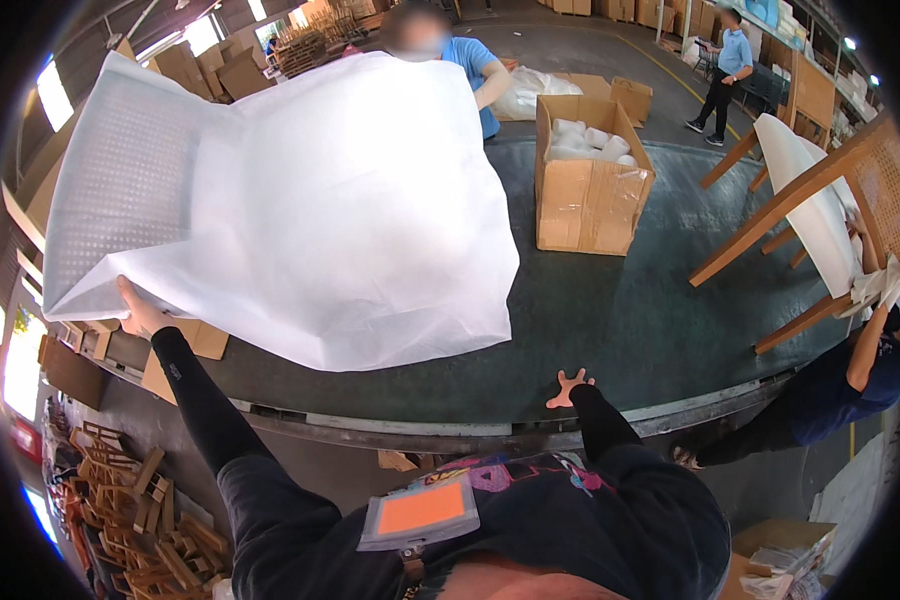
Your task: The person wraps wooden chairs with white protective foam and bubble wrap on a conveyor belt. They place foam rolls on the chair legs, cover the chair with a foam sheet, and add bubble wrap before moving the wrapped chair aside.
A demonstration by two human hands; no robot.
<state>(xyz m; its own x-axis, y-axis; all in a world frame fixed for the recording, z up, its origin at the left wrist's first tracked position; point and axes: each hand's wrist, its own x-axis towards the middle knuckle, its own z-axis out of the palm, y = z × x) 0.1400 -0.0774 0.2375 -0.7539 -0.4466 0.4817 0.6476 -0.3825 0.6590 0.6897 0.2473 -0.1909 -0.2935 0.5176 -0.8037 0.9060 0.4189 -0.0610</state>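
Observation:
A large white foam wrapping sheet point(350, 200) lies draped over a chair on the bench, its woven cane back point(120, 170) showing through at the left; the rest of the chair is hidden. My left hand point(146, 312) grips the near lower corner of the sheet by the chair back, its thumb visible and other fingers partly hidden. Apart from the sheet, my right hand point(572, 388) is spread over the bench's near edge, with nothing in it. Across the bench, a person in a blue shirt point(470, 65) stands behind the sheet.
On the dark green bench point(610, 310) stands an open cardboard box point(585, 205) with white foam rolls. At right, another person point(850, 380) handles a tilted wooden chair point(770, 225). Wooden frames point(150, 510) pile up at lower left. Someone farther off point(730, 65) stands on the floor.

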